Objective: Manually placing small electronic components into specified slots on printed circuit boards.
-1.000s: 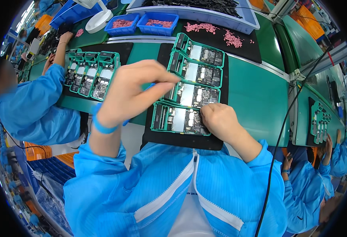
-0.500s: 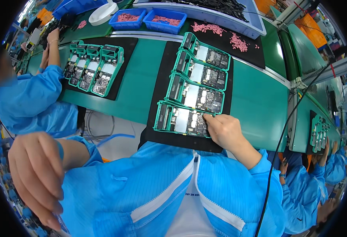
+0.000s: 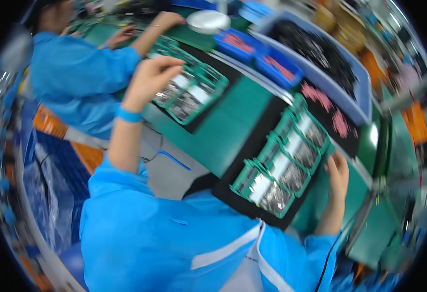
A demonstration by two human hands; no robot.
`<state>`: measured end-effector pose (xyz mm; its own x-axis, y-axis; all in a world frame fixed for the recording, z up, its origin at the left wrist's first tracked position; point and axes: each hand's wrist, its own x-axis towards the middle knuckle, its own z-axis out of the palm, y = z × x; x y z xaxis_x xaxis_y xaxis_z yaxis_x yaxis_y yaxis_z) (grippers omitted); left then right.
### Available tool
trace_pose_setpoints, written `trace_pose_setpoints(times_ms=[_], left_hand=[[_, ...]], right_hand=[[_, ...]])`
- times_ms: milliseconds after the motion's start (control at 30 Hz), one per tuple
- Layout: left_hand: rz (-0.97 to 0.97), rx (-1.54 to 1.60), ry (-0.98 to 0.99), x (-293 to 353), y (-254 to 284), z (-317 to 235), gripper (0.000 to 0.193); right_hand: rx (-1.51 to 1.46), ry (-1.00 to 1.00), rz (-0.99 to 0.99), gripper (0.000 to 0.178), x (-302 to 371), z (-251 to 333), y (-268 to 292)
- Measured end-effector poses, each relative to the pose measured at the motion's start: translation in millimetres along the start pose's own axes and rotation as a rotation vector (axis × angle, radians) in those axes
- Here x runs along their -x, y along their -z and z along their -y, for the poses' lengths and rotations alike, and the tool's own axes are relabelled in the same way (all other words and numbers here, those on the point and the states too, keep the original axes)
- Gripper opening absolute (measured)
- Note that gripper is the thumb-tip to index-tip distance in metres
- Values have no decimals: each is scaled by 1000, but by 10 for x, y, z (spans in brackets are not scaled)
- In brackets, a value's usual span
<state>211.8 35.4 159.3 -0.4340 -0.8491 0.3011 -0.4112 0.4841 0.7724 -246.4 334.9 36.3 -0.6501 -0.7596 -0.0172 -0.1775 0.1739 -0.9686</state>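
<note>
A row of green holders (image 3: 296, 189) with several phone-like circuit boards (image 3: 291, 176) lies on a black mat (image 3: 228, 187) in front of me. My right hand (image 3: 337, 175) is at the row's right edge, fingers loosely bent and apart, with nothing visible in them; blur hides whether it touches a holder. My left hand (image 3: 150, 80), a blue band (image 3: 128, 114) on its wrist, is stretched out over a second row of green holders (image 3: 189, 100) at the left. Its thumb and fingers are apart and nothing shows between them.
A person in blue (image 3: 77, 73) works at the far left. Blue bins (image 3: 279, 68) hold pink pieces, and a large tray (image 3: 364, 100) holds black parts. Loose pink pieces (image 3: 340, 121) lie beyond the near holders. A white round dish (image 3: 208, 22) stands at the back.
My view has turned left and blurred. My left hand has gone from low beside my body up over the left holders. My right hand has come off the nearest board to the row's right edge.
</note>
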Motion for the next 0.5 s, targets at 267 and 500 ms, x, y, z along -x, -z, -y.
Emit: trace_pose_setpoints(times_ms=[267,500], left_hand=[[-421,-428,19,-379,188,1475,73],[-190,-545,311,-750,269,1654,87]], right_hand=[[2,-211,142,42,-512,-198,146],[112,-22,-155,31,-529,-89,-46]])
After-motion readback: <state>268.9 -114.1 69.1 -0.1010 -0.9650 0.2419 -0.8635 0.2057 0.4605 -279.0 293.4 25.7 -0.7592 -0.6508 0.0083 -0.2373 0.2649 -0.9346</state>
